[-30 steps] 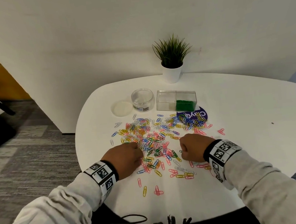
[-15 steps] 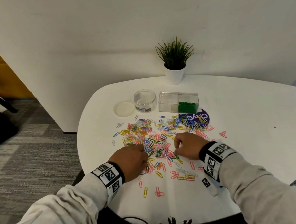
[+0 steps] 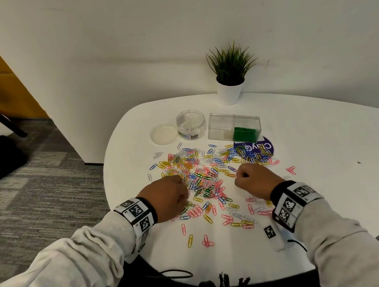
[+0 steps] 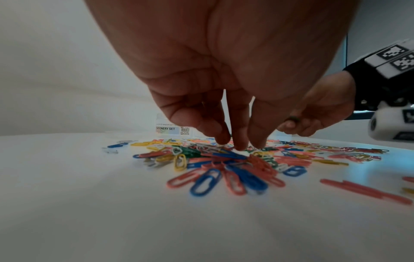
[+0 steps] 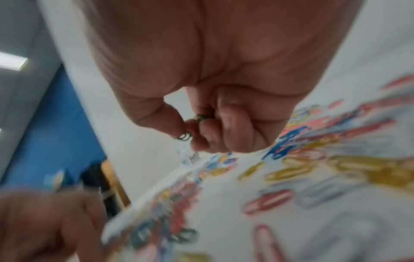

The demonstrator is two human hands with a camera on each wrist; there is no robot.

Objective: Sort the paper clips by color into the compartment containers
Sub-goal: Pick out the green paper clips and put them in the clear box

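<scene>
My left hand [image 3: 168, 198] has its fingertips [image 4: 240, 145] pressed together down in the paper clips [image 3: 207, 180] spread before the compartment box [image 3: 233, 128]; my right hand [image 3: 254, 181] pinches what looks like a green clip [image 5: 184, 136]

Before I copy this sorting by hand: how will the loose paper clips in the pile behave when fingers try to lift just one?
The paper clips lie flat and overlapping, so one probably drags neighbours along. They look thin and light, likely sliding on the smooth table. The left hand needs fingertips to single one out.
</scene>
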